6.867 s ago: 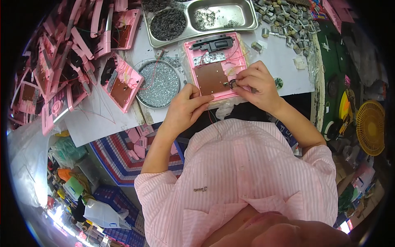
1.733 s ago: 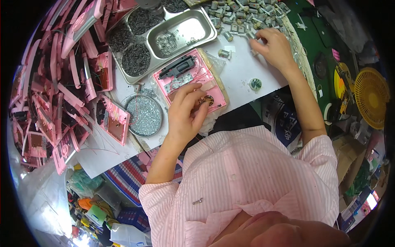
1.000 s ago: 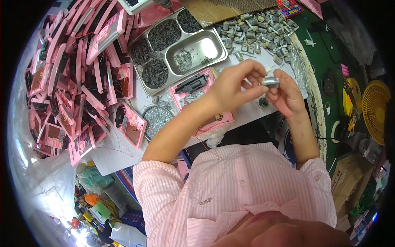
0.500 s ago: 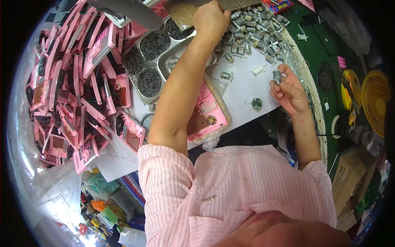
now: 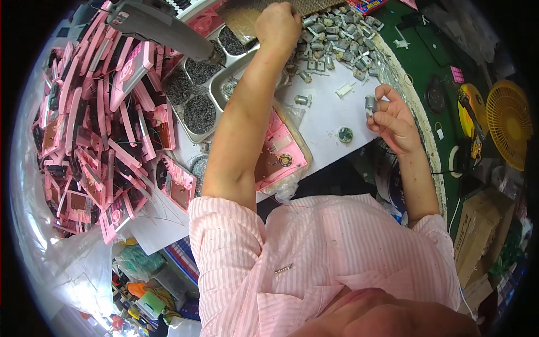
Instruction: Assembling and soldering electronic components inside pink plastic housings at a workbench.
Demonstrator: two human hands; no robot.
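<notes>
My right hand (image 5: 396, 121) pinches a small silver electric motor (image 5: 370, 104) between thumb and fingers above the white work surface. At the far side, my left hand (image 5: 279, 25) is closed at a cardboard piece (image 5: 242, 21), beside a heap of similar motors (image 5: 331, 42); its fingertips are hidden. A loose motor (image 5: 302, 100), a white plastic part (image 5: 345, 90) and a small round green-topped piece (image 5: 345, 135) lie between my hands. Under my left forearm sits an opened pink casing (image 5: 292, 143) with a small round part in it.
Metal trays (image 5: 196, 135) of dark screws stand left of my left arm, under a hanging grey electric screwdriver (image 5: 168, 35). Pink casings with wires (image 5: 101, 123) are piled at the left. On the green surface at right are a yellow fan (image 5: 507, 123) and cables.
The view has shifted slightly. My right hand has turned the motor a little in its fingers. My left hand stays at the far cardboard. The screwdriver shows lower over the trays.
</notes>
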